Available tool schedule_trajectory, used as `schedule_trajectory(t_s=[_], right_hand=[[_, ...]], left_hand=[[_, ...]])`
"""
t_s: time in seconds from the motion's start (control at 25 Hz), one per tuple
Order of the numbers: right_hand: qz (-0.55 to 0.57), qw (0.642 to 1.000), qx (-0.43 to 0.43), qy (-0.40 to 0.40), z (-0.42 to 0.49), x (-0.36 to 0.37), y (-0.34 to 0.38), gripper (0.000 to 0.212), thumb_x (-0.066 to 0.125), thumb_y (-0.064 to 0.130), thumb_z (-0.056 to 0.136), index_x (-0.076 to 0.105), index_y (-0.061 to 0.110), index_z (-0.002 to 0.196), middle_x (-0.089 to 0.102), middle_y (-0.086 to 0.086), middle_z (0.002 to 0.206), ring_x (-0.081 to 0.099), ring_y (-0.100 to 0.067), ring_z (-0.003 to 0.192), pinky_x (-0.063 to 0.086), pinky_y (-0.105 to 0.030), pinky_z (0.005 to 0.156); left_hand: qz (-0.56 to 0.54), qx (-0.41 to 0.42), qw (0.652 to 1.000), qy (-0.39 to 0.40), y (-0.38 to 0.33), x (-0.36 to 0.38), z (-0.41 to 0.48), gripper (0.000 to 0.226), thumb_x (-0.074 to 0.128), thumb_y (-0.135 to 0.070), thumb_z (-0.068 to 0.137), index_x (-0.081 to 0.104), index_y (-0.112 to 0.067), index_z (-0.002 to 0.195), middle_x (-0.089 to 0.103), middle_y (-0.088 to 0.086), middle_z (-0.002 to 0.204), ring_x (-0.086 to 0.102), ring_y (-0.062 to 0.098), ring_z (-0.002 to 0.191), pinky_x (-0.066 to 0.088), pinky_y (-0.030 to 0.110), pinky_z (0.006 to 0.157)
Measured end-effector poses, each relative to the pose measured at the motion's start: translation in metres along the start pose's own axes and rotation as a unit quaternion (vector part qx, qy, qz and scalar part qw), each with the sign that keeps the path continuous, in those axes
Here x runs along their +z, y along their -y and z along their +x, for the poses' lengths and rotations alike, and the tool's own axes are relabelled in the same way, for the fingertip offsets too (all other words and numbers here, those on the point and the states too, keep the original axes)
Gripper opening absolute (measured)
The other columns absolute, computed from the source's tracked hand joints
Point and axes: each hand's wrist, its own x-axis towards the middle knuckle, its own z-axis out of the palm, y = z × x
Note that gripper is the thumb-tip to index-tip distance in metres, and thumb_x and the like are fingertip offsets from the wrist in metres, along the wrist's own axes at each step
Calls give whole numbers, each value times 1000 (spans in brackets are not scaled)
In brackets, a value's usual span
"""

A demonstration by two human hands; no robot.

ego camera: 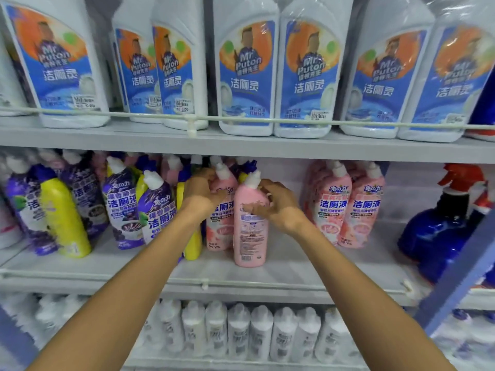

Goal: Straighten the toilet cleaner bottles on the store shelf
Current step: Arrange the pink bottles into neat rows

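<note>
- The work is seen on the middle shelf [294, 271], where toilet cleaner bottles stand in loose rows behind a low front rail [267, 286].
- The near pink bottle [250, 236] is held by the right hand [280, 207]. The thumb is laid across its face and the fingers are curled round its right side, clamped on the body just under the white cap.
- This bottle stands upright, but its back panel and barcode are turned outward.
- The far pink bottle [221, 228], just left and behind, is gripped at the shoulder by the left hand [202, 195], with the fingers curled over it. Its front label faces out.
- The step in hand is judged to be the facing-up of the near pink bottle, while its neighbour is steadied.
- A half turn about its upright axis is called for next, then a push back into line with the pink pair [348, 207] to the right.
- The leaning purple bottles [155, 210] and the yellow bottle [64, 215] to the left are not yet straightened.
</note>
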Motion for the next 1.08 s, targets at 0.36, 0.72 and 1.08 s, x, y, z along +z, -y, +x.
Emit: schedule_trajectory(t_s=[0.36, 0.72, 1.08], right_hand=[[12, 1000, 3, -21, -37, -67, -38, 54, 88, 45, 71, 68, 22, 115, 73, -7, 104, 72, -23, 90, 59, -46, 83], [-3, 1000, 12, -21, -55, -115, -63, 45, 85, 33, 79, 66, 19, 118, 72, 3, 104, 68, 1, 84, 55, -18, 71], [48, 996, 68, -30, -54, -143, -66, 51, 81, 42, 84, 64, 19, 127, 70, 11, 115, 67, -4, 104, 54, -16, 87]], left_hand=[[89, 21, 994, 54, -1, 7, 6, 58, 84, -27, 79, 56, -10, 127, 67, 9, 122, 64, 29, 108, 54, 42, 91], [-79, 75, 978, 177, -41, 45, -29, 36, 82, -14, 81, 61, -15, 112, 71, -2, 103, 69, 13, 93, 58, 42, 89], [-120, 99, 970, 188, -69, 85, -40, 39, 82, -15, 82, 62, -16, 115, 72, -2, 102, 71, 11, 89, 58, 24, 76]])
